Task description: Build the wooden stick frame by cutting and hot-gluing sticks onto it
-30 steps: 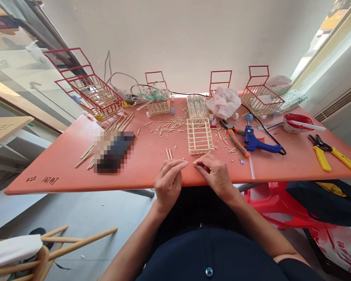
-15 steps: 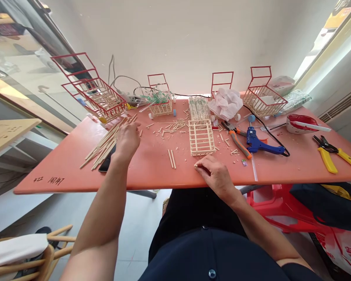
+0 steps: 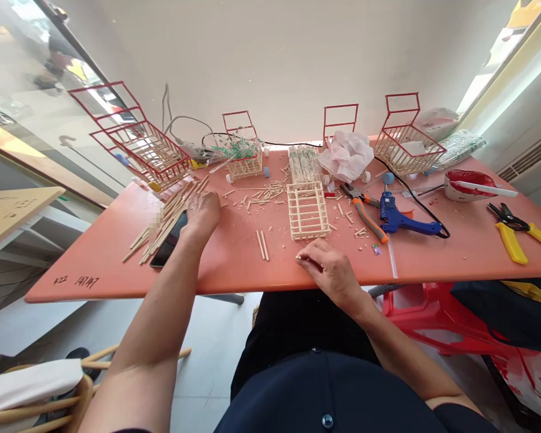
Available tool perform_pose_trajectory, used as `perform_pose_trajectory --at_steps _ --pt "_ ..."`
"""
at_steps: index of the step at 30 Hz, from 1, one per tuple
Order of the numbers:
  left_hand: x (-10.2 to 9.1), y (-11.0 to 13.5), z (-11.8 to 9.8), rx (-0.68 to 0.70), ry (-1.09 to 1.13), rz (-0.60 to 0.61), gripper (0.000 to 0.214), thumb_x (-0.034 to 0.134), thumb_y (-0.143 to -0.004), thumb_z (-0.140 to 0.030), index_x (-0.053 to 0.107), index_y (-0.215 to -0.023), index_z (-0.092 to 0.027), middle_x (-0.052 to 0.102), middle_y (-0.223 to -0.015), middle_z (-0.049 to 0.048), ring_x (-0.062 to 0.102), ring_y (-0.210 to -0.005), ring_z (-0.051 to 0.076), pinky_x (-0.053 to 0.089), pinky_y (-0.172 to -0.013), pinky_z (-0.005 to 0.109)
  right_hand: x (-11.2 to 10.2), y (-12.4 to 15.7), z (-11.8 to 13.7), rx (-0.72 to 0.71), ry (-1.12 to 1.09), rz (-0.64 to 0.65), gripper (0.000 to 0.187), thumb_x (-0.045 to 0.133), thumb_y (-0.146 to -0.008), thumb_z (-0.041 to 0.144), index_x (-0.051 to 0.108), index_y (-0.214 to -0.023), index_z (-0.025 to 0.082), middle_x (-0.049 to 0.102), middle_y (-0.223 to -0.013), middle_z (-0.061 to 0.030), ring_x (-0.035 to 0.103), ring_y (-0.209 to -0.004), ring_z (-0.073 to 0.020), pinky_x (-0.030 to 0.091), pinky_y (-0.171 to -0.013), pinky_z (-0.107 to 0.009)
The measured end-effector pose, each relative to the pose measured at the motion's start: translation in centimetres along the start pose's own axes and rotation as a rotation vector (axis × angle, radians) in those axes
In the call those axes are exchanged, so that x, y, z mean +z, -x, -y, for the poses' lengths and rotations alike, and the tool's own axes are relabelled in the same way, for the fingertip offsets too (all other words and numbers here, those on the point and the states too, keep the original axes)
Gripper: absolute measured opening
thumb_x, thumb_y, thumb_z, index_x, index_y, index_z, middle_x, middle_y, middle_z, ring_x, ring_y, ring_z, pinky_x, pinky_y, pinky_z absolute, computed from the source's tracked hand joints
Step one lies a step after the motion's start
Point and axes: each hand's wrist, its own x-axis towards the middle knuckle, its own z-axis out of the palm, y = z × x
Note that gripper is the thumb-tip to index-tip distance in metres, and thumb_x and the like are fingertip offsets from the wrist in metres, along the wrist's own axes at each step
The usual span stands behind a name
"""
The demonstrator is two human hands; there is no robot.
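Observation:
My left hand (image 3: pixel 202 215) is palm down beside a bundle of long wooden sticks (image 3: pixel 165 225), its fingers curled together. The tip of a short wooden stick (image 3: pixel 224 205) pokes out at its fingertips. A phone (image 3: pixel 165 249) lies partly under the bundle, next to that wrist. At the table's front edge, my right hand (image 3: pixel 330 267) pinches a small wooden stick, of which only the pale end (image 3: pixel 299 258) shows. Just beyond it lies a slatted wooden stick frame (image 3: pixel 307 211). Two cut sticks (image 3: pixel 262 245) lie side by side left of it.
Miniature carts with red rims stand along the back: a large one (image 3: pixel 148 150) left, another (image 3: pixel 408 150) right. Right of the frame are orange-handled pliers (image 3: pixel 369 221), a blue glue gun (image 3: pixel 406 222), a red-stained cup (image 3: pixel 469 185) and yellow-handled pliers (image 3: pixel 511 240). Stick offcuts (image 3: pixel 270 193) litter the middle.
My left hand has moved slightly right and down, off the stick bundle, and closed over a short stick. My right hand keeps its pinch. The view has shifted slightly.

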Motion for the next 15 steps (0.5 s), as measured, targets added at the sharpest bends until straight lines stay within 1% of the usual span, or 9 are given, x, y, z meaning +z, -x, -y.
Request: perform_pose_trajectory --at_steps 3,5,7,8,10,13,14,15 --pt "-0.3 1.7 -1.0 -0.024 0.098 -0.061 0.016 0.056 -0.081 -0.014 0.071 -0.083 -0.019 0.077 -0.091 0.018 0.071 -0.106 0.039 0.053 -0.098 0.048 0.0 -0.1 0.0 -0.002 -0.071 -0.049 0.012 0.069 -0.106 0.019 0.074 -0.095 0.021 0.076 -0.093 -0.0043 0.072 -0.088 -0.0172 0.054 -0.081 -0.025" --pt "-0.5 3.1 -2.0 -0.016 0.196 -0.106 0.017 0.057 -0.084 -0.018 0.072 -0.09 -0.021 0.079 -0.094 0.0142 0.071 -0.102 0.034 0.054 -0.096 0.044 0.0 -0.1 0.1 0.007 -0.098 -0.061 0.011 0.068 -0.106 0.018 0.074 -0.096 0.021 0.076 -0.091 -0.0035 0.071 -0.084 -0.0168 0.054 -0.079 -0.025" --pt "-0.5 4.5 -3.1 0.002 0.311 -0.134 0.022 0.061 -0.085 -0.021 0.075 -0.101 -0.02 0.08 -0.096 0.0101 0.073 -0.095 0.029 0.055 -0.093 0.039 -0.1 -0.1 0.1 0.024 -0.107 -0.061 0.011 0.068 -0.105 0.018 0.074 -0.097 0.022 0.076 -0.09 -0.0029 0.069 -0.08 -0.0162 0.053 -0.077 -0.026" --pt "-0.5 5.3 -3.6 0.014 0.366 -0.139 0.023 0.063 -0.085 -0.023 0.077 -0.103 -0.021 0.081 -0.095 0.0083 0.073 -0.091 0.027 0.056 -0.091 0.037 -0.1 -0.1 0.1 0.034 -0.109 -0.06 0.011 0.069 -0.105 0.018 0.074 -0.096 0.022 0.076 -0.09 -0.0028 0.069 -0.079 -0.016 0.052 -0.077 -0.026" --pt "-0.3 6.6 -4.7 0.037 0.47 -0.141 0.019 0.066 -0.085 -0.028 0.078 -0.099 -0.021 0.082 -0.094 0.0066 0.073 -0.087 0.024 0.056 -0.088 0.035 -0.1 -0.1 0.2 0.056 -0.108 -0.062 0.011 0.07 -0.103 0.018 0.073 -0.094 0.022 0.075 -0.087 -0.002 0.066 -0.076 -0.0155 0.051 -0.074 -0.026" --pt "-0.1 8.3 -6.3 0.058 0.614 -0.145 0.02 0.064 -0.088 -0.032 0.078 -0.097 -0.021 0.08 -0.091 0.005 0.071 -0.081 0.02 0.056 -0.08 0.031 -0.2 -0.1 0.3 0.086 -0.111 -0.075 0.014 0.073 -0.101 0.019 0.07 -0.088 0.022 0.07 -0.081 -0.0001 0.061 -0.071 -0.0145 0.047 -0.068 -0.025" --pt "-0.1 8.8 -6.9 0.066 0.706 -0.134 0.02 0.064 -0.088 -0.033 0.077 -0.096 -0.021 0.078 -0.086 0.0039 0.069 -0.077 0.018 0.054 -0.076 0.029 -0.2 -0.2 0.3 0.093 -0.116 -0.078 0.015 0.074 -0.101 0.02 0.07 -0.087 0.022 0.069 -0.08 0.0002 0.06 -0.07 -0.0143 0.047 -0.067 -0.025" --pt "-0.1 9.3 -7.4 0.07 0.885 -0.102 0.019 0.067 -0.087 -0.035 0.076 -0.095 -0.02 0.076 -0.083 0.0032 0.067 -0.073 0.017 0.053 -0.072 0.028 -0.3 -0.2 0.4 0.099 -0.123 -0.079 0.015 0.074 -0.101 0.021 0.069 -0.086 0.022 0.07 -0.08 0.0001 0.06 -0.07 -0.0143 0.047 -0.067 -0.025"
